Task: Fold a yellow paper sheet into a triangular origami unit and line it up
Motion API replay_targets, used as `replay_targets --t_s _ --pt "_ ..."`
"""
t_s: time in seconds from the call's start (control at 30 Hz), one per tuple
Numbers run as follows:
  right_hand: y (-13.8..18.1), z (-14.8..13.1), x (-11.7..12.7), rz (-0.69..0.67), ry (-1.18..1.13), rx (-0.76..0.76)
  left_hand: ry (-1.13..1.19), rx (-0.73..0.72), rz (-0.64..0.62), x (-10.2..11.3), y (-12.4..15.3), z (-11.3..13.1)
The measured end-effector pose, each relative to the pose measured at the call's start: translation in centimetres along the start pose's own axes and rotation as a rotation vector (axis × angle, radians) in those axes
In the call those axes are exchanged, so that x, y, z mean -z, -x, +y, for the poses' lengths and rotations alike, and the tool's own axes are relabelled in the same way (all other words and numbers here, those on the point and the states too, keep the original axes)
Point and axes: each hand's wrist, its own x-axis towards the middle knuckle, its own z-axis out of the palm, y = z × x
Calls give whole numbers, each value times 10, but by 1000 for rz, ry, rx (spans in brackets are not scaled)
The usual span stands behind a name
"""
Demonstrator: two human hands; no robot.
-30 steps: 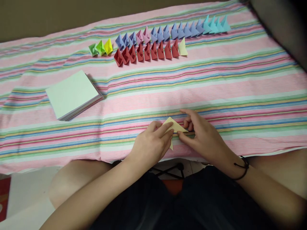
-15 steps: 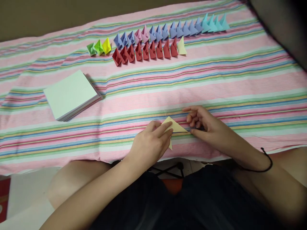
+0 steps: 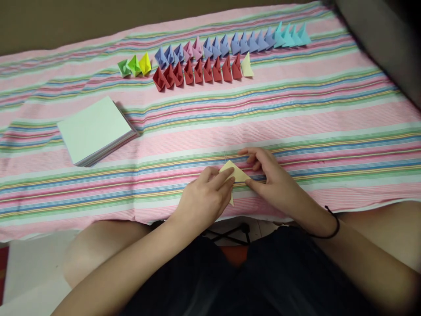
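Observation:
A pale yellow paper [image 3: 237, 174], folded to a triangular shape, lies on the striped cloth near its front edge. My left hand [image 3: 208, 191] holds it from the left, its fingers pressed down on the middle and covering part of it. Below those fingers a small pointed flap of the same paper sticks out. At the right corner, the thumb of my right hand [image 3: 268, 175] touches the paper. The other fingers of that hand are bent and raised, apart from the thumb.
A thick stack of pale green-topped paper [image 3: 95, 129] lies at the left. Farther back stand rows of folded paper pieces: red [image 3: 198, 71], blue-violet [image 3: 244, 42], turquoise [image 3: 292, 36], green and yellow [image 3: 134, 66], plus one pale yellow piece [image 3: 247, 66].
My right hand has moved left, bringing its thumb onto the paper's right corner. My left hand stays pressed on the paper. The whole view has shifted slightly.

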Motion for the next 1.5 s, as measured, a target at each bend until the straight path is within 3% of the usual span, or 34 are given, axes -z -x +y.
replay_targets --t_s 0.2,0.33,0.57,0.87,1.17,1.5 --pt "-4 12 11 -56 -126 -2 28 -3 -3 -1 1 -1" --pt "-2 12 11 17 -193 -55 50 1 -14 -1 0 -2" --pt "7 -6 0 60 125 148 59 14 -11 -2 1 -2" --pt "4 -4 0 39 174 103 102 26 -9 -1 1 -2" --pt "2 -4 -8 82 240 103 392 132 -31 0 0 -13" --pt "3 -4 -7 62 235 87 190 35 -44 -3 3 -10"
